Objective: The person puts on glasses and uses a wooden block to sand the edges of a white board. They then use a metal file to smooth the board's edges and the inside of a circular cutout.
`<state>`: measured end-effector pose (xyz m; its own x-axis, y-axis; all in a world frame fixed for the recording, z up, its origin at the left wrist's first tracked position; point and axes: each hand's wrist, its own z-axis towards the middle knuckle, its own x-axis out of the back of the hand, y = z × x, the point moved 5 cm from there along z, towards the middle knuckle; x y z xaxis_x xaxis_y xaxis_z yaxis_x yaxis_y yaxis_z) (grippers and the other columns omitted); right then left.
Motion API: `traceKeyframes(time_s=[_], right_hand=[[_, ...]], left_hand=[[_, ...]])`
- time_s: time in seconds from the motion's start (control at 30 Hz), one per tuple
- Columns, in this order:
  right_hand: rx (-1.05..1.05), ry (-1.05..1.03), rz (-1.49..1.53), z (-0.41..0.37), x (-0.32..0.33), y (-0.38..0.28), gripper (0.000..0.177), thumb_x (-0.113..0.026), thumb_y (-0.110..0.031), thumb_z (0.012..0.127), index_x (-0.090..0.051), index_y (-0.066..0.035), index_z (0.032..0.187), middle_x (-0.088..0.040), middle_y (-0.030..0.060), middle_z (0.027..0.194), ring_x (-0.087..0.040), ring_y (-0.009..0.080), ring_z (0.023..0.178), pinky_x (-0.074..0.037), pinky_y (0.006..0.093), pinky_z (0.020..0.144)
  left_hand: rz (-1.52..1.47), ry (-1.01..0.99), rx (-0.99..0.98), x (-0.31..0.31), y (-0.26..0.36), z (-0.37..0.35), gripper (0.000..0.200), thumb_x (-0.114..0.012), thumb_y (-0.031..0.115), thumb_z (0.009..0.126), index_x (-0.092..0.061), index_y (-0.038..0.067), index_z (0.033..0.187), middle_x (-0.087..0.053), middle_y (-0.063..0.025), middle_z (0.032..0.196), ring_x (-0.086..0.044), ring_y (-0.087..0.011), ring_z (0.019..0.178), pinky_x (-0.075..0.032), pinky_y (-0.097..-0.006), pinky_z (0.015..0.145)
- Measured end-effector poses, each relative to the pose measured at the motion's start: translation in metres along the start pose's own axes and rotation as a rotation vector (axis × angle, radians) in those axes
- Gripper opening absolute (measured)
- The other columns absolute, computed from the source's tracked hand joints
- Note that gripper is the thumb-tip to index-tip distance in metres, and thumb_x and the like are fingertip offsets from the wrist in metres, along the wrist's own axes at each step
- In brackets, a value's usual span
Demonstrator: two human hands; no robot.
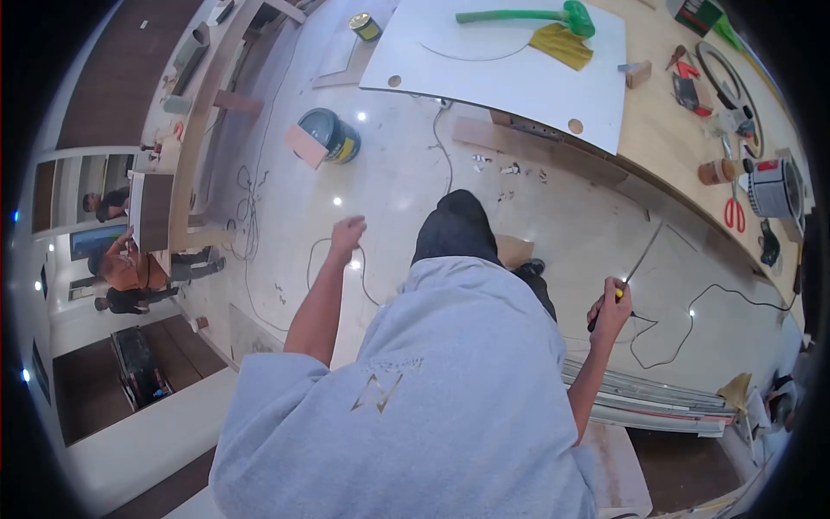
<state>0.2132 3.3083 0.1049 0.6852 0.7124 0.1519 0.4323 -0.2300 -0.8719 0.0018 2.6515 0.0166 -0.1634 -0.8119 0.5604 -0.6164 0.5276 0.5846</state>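
Tool point(642, 254) with a long, thin metal rod is in the right hand point(612, 305), out over the hard, shiny floor point(588, 229) and apart from the table point(650, 123). The right fingers are wrapped around its yellow and black handle. On the left hand point(347, 234) the fingers are loose and seem to hold nothing. The step in hand looks like carrying the tool, so the next move likely calls for a firm hold and care with the long tip. A smooth white board point(493, 76) lies on the wooden table, with a green mallet point(532, 15) and a limp yellow cloth point(562, 48) on it
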Motion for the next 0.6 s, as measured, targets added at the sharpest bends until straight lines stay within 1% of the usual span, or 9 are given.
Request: traceKeyframes(time_s=[0.03,0.1,0.17,0.23,0.3,0.4,0.5,0.57,0.6], right_hand=[[0.045,-0.013,-0.028,0.0,-0.011,-0.014,0.027,-0.071,-0.028,0.113,-0.063,-0.003,0.114,-0.047,-0.0017,0.062,-0.045,0.0078,0.04,-0.034,0.0274,0.037],[0.106,-0.029,-0.068,-0.002,-0.03,-0.026,0.027,-0.071,-0.028,0.113,-0.064,-0.002,0.114,-0.048,-0.0018,0.062,-0.045,0.0075,0.04,-0.035,0.0268,0.037],[0.134,-0.031,-0.094,-0.007,-0.05,-0.029,0.026,-0.071,-0.028,0.113,-0.064,-0.003,0.114,-0.048,-0.0017,0.062,-0.045,0.0076,0.04,-0.035,0.0266,0.038],[0.083,0.02,-0.097,-0.022,-0.072,-0.021,0.025,-0.071,-0.028,0.113,-0.065,-0.003,0.113,-0.049,-0.0016,0.062,-0.046,0.0076,0.04,-0.035,0.0266,0.038],[0.029,0.066,-0.076,-0.045,-0.092,-0.008,0.025,-0.071,-0.028,0.113,-0.065,-0.004,0.113,-0.049,-0.0016,0.061,-0.046,0.0076,0.04,-0.036,0.0268,0.038],[-0.044,0.096,-0.045,-0.073,-0.126,0.006,0.024,-0.071,-0.027,0.113,-0.065,-0.004,0.114,-0.048,-0.0021,0.062,-0.046,0.0075,0.042,-0.036,0.0272,0.038],[-0.095,0.127,-0.098,-0.099,-0.147,0.009,0.021,-0.071,-0.025,0.113,-0.066,-0.005,0.115,-0.048,-0.0031,0.063,-0.046,0.007,0.043,-0.038,0.0271,0.039],[-0.056,0.174,-0.101,-0.111,-0.155,0.009,0.021,-0.07,-0.025,0.114,-0.066,-0.005,0.114,-0.049,-0.0027,0.064,-0.047,0.0071,0.044,-0.038,0.0271,0.039],[-0.033,0.191,-0.1,-0.12,-0.16,0.009,0.021,-0.069,-0.025,0.114,-0.066,-0.005,0.114,-0.05,-0.0025,0.064,-0.047,0.0071,0.044,-0.038,0.0271,0.038]], left_hand=[[-0.1,0.009,0.045,0.007,0.021,0.011,0.049,-0.078,0.029,0.101,-0.074,0.008,0.146,-0.076,-0.0091,0.129,-0.071,-0.0263,0.117,-0.061,-0.0437,0.094],[-0.186,-0.042,-0.028,0.01,0.071,0.047,0.054,-0.075,0.033,0.105,-0.067,0.009,0.152,-0.071,-0.0072,0.132,-0.068,-0.0262,0.122,-0.06,-0.0464,0.097],[-0.364,-0.056,-0.122,0.014,0.133,0.075,0.055,-0.075,0.03,0.106,-0.062,0.012,0.156,-0.071,-0.0074,0.132,-0.068,-0.0234,0.121,-0.06,-0.0438,0.095],[-0.594,-0.133,-0.162,0.015,0.182,0.119,0.072,-0.076,0.027,0.107,-0.042,0.013,0.169,-0.063,-0.0123,0.147,-0.066,-0.0318,0.129,-0.061,-0.0475,0.1],[-0.766,-0.124,-0.215,0.02,0.23,0.15,0.089,-0.082,0.024,0.104,-0.027,0.012,0.173,-0.055,-0.0188,0.151,-0.064,-0.0419,0.13,-0.06,-0.0566,0.107],[-0.939,-0.075,-0.133,0.021,0.272,0.188,0.092,-0.083,0.02,0.103,-0.024,0.014,0.173,-0.054,-0.0227,0.149,-0.063,-0.045,0.131,-0.06,-0.0609,0.108],[-0.98,-0.312,-0.277,0.002,0.274,0.247,0.084,-0.077,0.006,0.104,-0.027,0.011,0.172,-0.058,-0.0268,0.147,-0.07,-0.0439,0.123,-0.066,-0.0563,0.101],[-0.926,-0.144,-0.212,-0.01,0.283,0.256,0.073,-0.072,-0.004,0.104,-0.034,0.004,0.166,-0.07,-0.0241,0.123,-0.078,-0.0352,0.102,-0.072,-0.0511,0.087],[-0.935,-0.146,-0.24,-0.013,0.28,0.261,0.07,-0.07,-0.007,0.104,-0.037,0.003,0.164,-0.071,-0.0233,0.119,-0.077,-0.0331,0.097,-0.072,-0.0514,0.086]])
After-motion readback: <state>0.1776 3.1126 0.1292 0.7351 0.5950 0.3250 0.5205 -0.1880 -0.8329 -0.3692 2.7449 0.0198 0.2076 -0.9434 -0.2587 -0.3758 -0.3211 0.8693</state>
